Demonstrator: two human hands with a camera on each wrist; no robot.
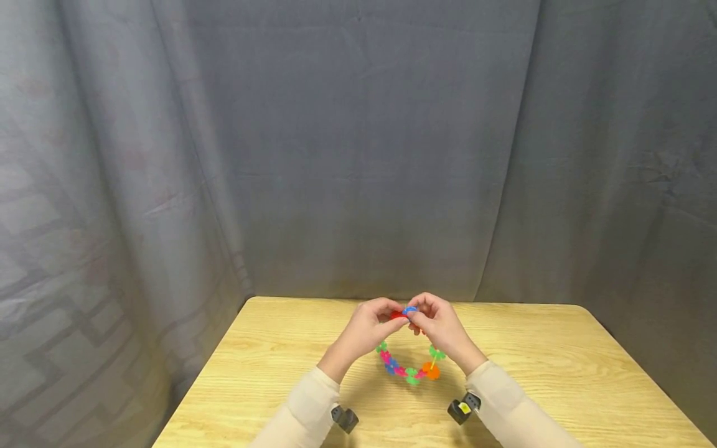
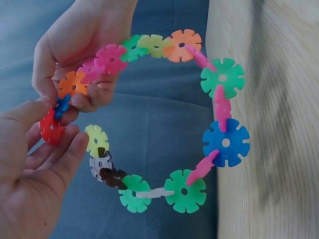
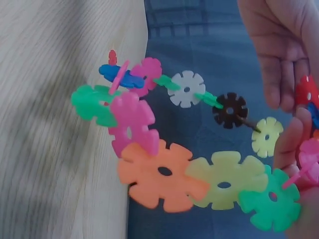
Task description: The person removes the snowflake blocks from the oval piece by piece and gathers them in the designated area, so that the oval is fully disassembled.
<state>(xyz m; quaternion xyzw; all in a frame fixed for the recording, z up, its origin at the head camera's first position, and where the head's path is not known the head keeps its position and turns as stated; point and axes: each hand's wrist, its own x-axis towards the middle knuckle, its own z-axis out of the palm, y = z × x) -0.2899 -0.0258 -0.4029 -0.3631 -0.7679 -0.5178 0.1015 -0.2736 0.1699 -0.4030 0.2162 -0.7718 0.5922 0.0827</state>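
Observation:
A chain of interlocking snowflake discs in many colours hangs in a loop from both hands, over the table. My left hand [image 1: 364,328] pinches a red snowflake disc [image 2: 50,127] between thumb and fingers. Facing it, my right hand [image 1: 444,325] grips a small blue snowflake disc [image 2: 62,106], which meets the red one's edge. An orange disc [image 2: 74,85] and pink discs lie against the right hand's fingers. Beside the left fingertips is a yellow disc [image 2: 96,141]. Lower in the loop hang a larger blue disc [image 2: 226,142] and a green disc [image 2: 185,191].
Below the hands is a light wooden table [image 1: 269,373]. Grey curtains [image 1: 358,155] hang behind it and along both sides. A small black device [image 1: 344,419] is worn at the left wrist, another black device [image 1: 463,407] at the right.

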